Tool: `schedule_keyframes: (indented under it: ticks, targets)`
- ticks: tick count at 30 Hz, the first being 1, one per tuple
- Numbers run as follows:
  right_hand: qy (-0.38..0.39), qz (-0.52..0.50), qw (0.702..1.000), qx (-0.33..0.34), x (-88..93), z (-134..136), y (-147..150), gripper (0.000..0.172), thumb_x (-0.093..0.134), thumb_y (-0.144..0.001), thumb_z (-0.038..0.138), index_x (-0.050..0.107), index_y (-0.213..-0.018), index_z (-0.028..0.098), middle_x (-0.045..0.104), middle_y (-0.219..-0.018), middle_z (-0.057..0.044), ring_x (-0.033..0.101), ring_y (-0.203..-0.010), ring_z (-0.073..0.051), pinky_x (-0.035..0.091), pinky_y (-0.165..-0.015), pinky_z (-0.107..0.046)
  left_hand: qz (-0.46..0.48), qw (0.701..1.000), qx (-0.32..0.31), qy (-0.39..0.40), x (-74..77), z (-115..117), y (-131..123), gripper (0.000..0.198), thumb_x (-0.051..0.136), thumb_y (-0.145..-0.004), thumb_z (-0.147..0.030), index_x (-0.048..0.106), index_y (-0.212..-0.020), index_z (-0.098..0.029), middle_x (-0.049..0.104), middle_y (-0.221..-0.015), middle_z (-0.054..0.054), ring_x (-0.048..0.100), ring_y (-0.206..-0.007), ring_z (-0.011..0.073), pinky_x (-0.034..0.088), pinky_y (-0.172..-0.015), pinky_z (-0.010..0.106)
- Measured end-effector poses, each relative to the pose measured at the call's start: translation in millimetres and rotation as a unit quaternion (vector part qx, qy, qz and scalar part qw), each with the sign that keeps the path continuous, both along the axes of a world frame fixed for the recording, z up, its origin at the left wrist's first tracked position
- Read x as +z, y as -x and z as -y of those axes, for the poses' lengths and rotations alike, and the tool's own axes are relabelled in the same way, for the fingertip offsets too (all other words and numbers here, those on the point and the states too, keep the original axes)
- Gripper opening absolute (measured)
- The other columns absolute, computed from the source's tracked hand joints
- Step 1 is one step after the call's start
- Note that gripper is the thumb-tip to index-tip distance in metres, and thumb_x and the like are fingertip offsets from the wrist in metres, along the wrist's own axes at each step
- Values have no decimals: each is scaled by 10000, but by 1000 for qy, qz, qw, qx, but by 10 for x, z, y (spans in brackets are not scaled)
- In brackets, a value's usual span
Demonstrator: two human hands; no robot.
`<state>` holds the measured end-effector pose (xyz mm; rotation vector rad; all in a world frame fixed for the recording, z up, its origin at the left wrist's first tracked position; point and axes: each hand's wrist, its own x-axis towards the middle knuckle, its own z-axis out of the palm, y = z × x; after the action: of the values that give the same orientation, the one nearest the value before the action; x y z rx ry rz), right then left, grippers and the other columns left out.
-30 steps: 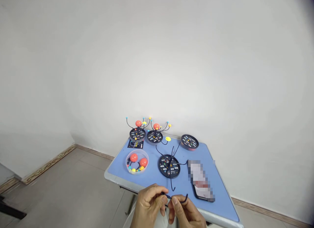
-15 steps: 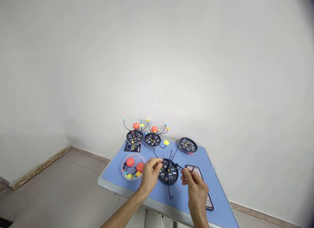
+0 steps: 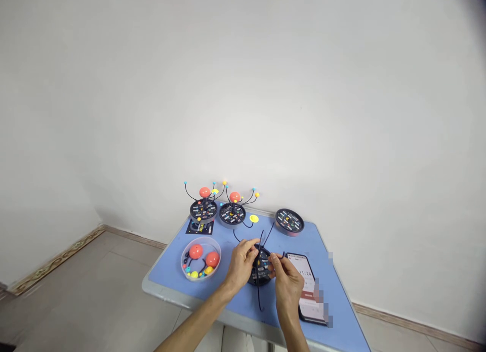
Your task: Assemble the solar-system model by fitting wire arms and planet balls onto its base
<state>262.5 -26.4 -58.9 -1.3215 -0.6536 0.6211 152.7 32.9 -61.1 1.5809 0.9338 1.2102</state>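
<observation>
A round black base [image 3: 262,278] with printed labels lies near the front of the table, and thin black curved rods [image 3: 258,296] spread out from its middle. At the left side of these rods is my left hand [image 3: 240,266], thumb and forefinger drawn together by the centre; what lies between them is hidden. My right hand [image 3: 288,283] pinches a black curved rod [image 3: 283,255] over the base's right side, its hooked end sticking up past the fingers. Both hands cover part of the base.
A clear round tub [image 3: 183,267] at left holds red balls [image 3: 196,251] and small coloured beads. Two solar system models [image 3: 204,209] [image 3: 233,213] stand at the back, one beside a dark card [image 3: 193,226]. A bare round base [image 3: 289,221] sits back right; a phone [image 3: 308,281] lies at right.
My right hand has moved left, bringing its rod in to the middle of the base. My left hand has shifted slightly right, closer to the centre. More of the phone shows.
</observation>
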Motion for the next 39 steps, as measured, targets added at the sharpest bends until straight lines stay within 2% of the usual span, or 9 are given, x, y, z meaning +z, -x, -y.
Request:
schedule_keyframes:
  ticks: [4,17,26,34,39]
  targets:
    - [10,-4,1000,-3,-27,-28,18,489,752,-626,593,731,-748,121,619,-549,3,522,-520,-152,416,-484,-259,-17,1000,-14,-15,-30,-26,-27,298,541,-860,-262,738,-1078,-210,631,-862,38,558,-662,145,489,-608,255]
    - [27,38,999,-3,-55,0,58,471,682,-678,597,719,-748,133,603,-532,5,511,-513,-161,415,-506,-269,-60,997,-40,-36,-32,-109,-35,281,494,-847,-226,760,-927,-177,556,-806,27,514,-626,135,437,-538,229]
    - [39,109,993,4,-18,17,48,464,624,-724,611,708,-705,155,581,-526,2,496,-523,-172,399,-513,-277,-89,992,-82,-47,33,-155,9,280,471,-845,-189,747,-884,-163,613,-841,39,549,-608,130,487,-575,244]
    - [55,108,992,20,-89,-9,36,436,588,-722,577,696,-698,156,575,-508,-10,511,-491,-183,417,-469,-278,-135,984,-101,-58,31,-223,36,282,467,-789,-116,740,-838,-169,624,-833,34,572,-621,134,489,-572,233]
    - [70,119,990,21,-150,-7,36,424,569,-717,567,688,-662,163,564,-479,-6,488,-459,-178,394,-458,-283,-180,979,-70,-72,18,-196,49,255,502,-786,-110,744,-790,-188,593,-830,30,586,-765,166,458,-716,263]
